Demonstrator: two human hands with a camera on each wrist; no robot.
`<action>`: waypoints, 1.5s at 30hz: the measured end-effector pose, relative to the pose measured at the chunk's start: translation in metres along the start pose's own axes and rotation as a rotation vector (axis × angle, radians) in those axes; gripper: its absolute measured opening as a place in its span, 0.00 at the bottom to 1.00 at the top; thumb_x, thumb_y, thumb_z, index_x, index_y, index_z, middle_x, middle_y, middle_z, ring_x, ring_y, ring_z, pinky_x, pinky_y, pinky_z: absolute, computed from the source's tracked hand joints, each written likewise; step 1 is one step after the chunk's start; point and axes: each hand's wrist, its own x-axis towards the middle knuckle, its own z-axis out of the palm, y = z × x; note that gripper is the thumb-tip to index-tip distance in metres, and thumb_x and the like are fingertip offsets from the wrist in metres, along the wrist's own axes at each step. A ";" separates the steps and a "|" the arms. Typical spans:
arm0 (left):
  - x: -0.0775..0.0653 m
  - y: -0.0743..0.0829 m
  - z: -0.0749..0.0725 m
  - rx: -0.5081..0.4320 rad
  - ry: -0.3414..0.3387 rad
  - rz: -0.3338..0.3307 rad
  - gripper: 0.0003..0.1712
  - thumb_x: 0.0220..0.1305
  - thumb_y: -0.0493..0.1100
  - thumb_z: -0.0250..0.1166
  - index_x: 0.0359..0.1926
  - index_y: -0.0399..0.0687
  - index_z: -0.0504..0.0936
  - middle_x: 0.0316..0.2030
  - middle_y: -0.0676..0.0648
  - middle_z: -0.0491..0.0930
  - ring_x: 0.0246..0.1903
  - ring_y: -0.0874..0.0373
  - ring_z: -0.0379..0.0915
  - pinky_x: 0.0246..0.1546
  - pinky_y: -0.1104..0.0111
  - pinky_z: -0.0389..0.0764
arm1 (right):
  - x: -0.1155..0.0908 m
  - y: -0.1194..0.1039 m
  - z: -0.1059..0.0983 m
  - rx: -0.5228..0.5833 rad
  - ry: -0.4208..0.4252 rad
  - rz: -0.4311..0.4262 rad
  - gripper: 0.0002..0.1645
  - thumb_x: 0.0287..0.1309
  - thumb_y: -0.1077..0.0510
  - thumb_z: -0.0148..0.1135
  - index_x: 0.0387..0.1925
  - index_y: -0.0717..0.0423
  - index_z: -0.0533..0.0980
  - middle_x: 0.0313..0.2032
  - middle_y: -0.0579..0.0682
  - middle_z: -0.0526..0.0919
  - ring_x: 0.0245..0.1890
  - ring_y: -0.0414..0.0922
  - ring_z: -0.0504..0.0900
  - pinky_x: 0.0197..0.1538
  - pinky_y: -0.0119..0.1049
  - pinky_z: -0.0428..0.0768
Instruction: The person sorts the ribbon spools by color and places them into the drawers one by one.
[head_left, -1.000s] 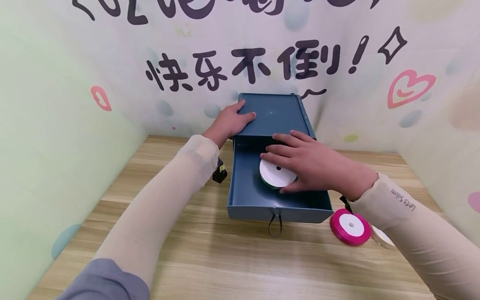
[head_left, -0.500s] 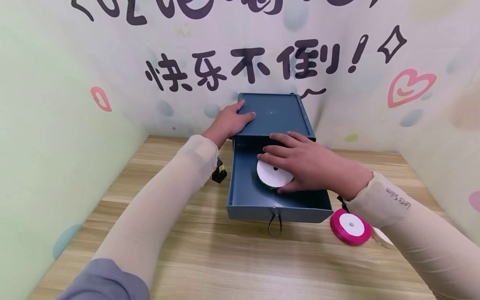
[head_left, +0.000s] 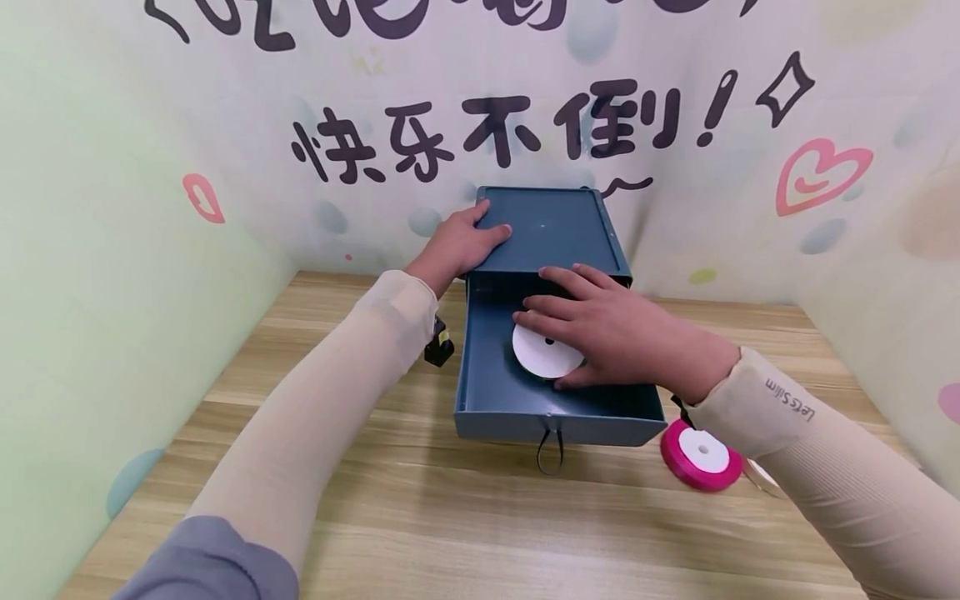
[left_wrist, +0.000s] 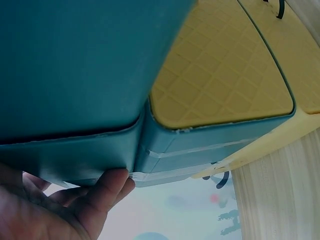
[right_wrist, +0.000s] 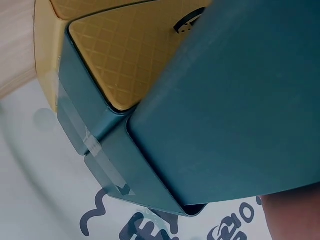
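A blue drawer (head_left: 498, 379) stands pulled out of the top of a drawer cabinet (head_left: 551, 225). Inside it is a white-faced ribbon spool (head_left: 538, 358), partly covered by my right hand (head_left: 618, 329). The thumb lies at the spool's near edge while the index finger reaches over its far side. My left hand (head_left: 461, 242) rests on the left edge of the cabinet's top, its thumb laid across the surface. From the left wrist, that hand (left_wrist: 90, 205) touches the cabinet's side. The right wrist view shows the underside of the blue drawer (right_wrist: 240, 115) but little of the hand.
On the wooden table (head_left: 450, 525), right of the drawer, lie a pink ribbon spool (head_left: 686, 467) and a pale spool (head_left: 761, 477) partly behind the right sleeve. Yellow drawer fronts (left_wrist: 225, 65) sit below the blue one. A printed cloth (head_left: 420, 225) hangs close behind.
My right hand and the white-faced spool have shifted slightly left inside the drawer. My left hand has stayed in place on the cabinet.
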 end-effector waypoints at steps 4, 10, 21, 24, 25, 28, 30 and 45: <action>-0.001 0.000 0.000 -0.003 0.002 0.002 0.42 0.73 0.63 0.53 0.79 0.64 0.47 0.78 0.50 0.47 0.75 0.51 0.45 0.71 0.56 0.55 | 0.000 0.000 0.000 -0.006 -0.003 0.001 0.53 0.50 0.28 0.68 0.73 0.46 0.66 0.67 0.52 0.71 0.73 0.60 0.52 0.70 0.61 0.53; 0.001 0.000 0.000 -0.004 -0.001 -0.001 0.41 0.73 0.63 0.53 0.79 0.64 0.47 0.78 0.50 0.47 0.75 0.51 0.45 0.71 0.56 0.56 | 0.000 0.000 0.001 -0.004 -0.008 0.004 0.53 0.51 0.27 0.67 0.73 0.46 0.66 0.68 0.52 0.70 0.73 0.60 0.51 0.71 0.61 0.53; 0.002 -0.001 0.001 -0.016 -0.003 -0.006 0.42 0.73 0.63 0.54 0.79 0.65 0.47 0.78 0.50 0.47 0.75 0.50 0.47 0.71 0.56 0.57 | -0.001 0.000 0.002 -0.005 -0.008 0.006 0.52 0.52 0.27 0.66 0.73 0.46 0.66 0.69 0.50 0.69 0.73 0.60 0.51 0.70 0.61 0.53; 0.002 -0.002 0.001 -0.015 -0.002 -0.004 0.42 0.73 0.63 0.54 0.79 0.65 0.47 0.78 0.51 0.47 0.75 0.51 0.46 0.71 0.57 0.57 | -0.001 0.000 0.002 -0.002 -0.011 0.006 0.52 0.52 0.27 0.65 0.73 0.45 0.66 0.69 0.50 0.69 0.74 0.60 0.50 0.71 0.61 0.52; 0.002 -0.002 0.001 -0.014 -0.002 -0.004 0.42 0.73 0.63 0.54 0.79 0.65 0.47 0.78 0.51 0.47 0.75 0.51 0.46 0.71 0.57 0.56 | -0.001 0.000 0.002 -0.001 -0.011 0.006 0.52 0.52 0.27 0.65 0.73 0.45 0.66 0.69 0.50 0.69 0.74 0.60 0.50 0.71 0.61 0.52; 0.003 -0.002 0.001 -0.012 0.000 -0.002 0.42 0.73 0.63 0.54 0.79 0.65 0.47 0.78 0.51 0.47 0.75 0.52 0.45 0.71 0.58 0.55 | -0.001 0.000 0.002 0.002 -0.010 0.007 0.52 0.52 0.26 0.65 0.73 0.46 0.66 0.69 0.50 0.69 0.74 0.60 0.50 0.71 0.61 0.52; 0.002 -0.002 0.001 -0.013 0.002 -0.002 0.41 0.73 0.63 0.54 0.79 0.65 0.47 0.78 0.51 0.47 0.75 0.52 0.45 0.71 0.58 0.55 | -0.001 0.000 0.002 0.002 -0.009 0.008 0.52 0.52 0.26 0.64 0.73 0.46 0.66 0.69 0.50 0.69 0.74 0.60 0.50 0.71 0.61 0.52; 0.001 0.000 0.001 -0.005 0.013 0.016 0.41 0.73 0.61 0.54 0.79 0.62 0.49 0.78 0.49 0.49 0.75 0.51 0.47 0.71 0.59 0.56 | -0.004 0.002 0.001 0.020 0.037 0.002 0.50 0.57 0.24 0.58 0.72 0.47 0.67 0.69 0.52 0.69 0.73 0.59 0.53 0.70 0.60 0.53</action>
